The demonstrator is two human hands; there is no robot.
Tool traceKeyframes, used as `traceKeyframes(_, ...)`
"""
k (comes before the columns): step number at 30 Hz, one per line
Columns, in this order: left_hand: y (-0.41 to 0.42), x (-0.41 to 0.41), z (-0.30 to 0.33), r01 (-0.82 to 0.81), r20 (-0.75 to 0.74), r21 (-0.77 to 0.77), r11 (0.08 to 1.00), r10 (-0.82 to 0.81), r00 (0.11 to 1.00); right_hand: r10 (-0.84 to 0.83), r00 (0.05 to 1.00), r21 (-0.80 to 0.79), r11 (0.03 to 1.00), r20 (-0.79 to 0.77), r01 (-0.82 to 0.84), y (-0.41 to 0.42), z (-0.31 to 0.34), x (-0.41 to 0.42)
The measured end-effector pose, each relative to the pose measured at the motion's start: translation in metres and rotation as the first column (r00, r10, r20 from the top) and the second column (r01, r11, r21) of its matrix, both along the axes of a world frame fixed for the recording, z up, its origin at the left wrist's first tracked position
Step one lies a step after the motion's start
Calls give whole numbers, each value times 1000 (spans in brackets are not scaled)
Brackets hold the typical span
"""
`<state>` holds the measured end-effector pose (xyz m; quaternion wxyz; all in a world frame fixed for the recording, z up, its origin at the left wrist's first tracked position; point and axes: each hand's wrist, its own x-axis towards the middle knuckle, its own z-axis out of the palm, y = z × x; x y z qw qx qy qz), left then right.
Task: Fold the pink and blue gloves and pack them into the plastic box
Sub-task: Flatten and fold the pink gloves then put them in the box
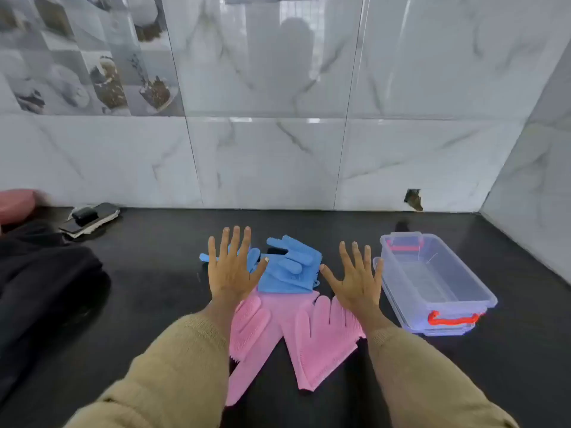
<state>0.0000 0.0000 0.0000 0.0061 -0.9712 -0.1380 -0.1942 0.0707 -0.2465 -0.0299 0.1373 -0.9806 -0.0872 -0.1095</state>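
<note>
Pink gloves (pixel 287 332) lie flat nearest the person, blue gloves (pixel 290 267) just behind, clear plastic box (pixel 482 301) empty at right. Left hand (pixel 230 273) and right hand (pixel 355 282) hover, fingers spread wide, holding nothing; folding not yet begun.

Counter (pixel 340 396) is dark and matt-ish, while the marble-look wall tiles (pixel 262 162) are super glossy. Blue gloves (pixel 290 270) and pink gloves (pixel 321 338) look like soft rubbery stuff with nubby bristles. Box (pixel 438 282) is clear smooth plastic. Sleeves (pixel 173 372) are fuzzy knit.
</note>
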Motion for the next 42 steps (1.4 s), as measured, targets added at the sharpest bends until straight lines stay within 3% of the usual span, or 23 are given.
traceKeyframes(6, -5, -11, -32, -31, -69, 9, 999, 32, 997, -4, 999, -39, 999, -46, 2, -1, -24, -4)
traceKeyframes(16, 4, 1, -49, -65, -282, -214, 975, 2, 959, 41, 988, -76, 996, -146, -52, 6, -31, 0)
traceKeyframes(31, 7, 4, -52, -65, -271, -289, 955, -17, 962, 31, 983, -79, 996, -180, -46, 9, -29, 0)
traceKeyframes(34, 3, 0, -49, -132, -214, -292, 947, 70, 974, 21, 989, -37, 999, -149, -27, 9, -26, 0)
traceKeyframes(37, -5, -3, -44, -297, -143, -298, 907, 266, 953, 23, 993, 28, 999, -119, -19, 11, -22, 1)
traceKeyframes(40, -10, -4, -39, -445, -203, -355, 822, 397, 895, 43, 988, 158, 987, -148, -19, 15, -18, 0)
traceKeyframes(42, -11, -2, -39, -468, -248, -337, 817, 402, 881, 60, 985, 171, 985, -165, -31, 20, -17, -1)
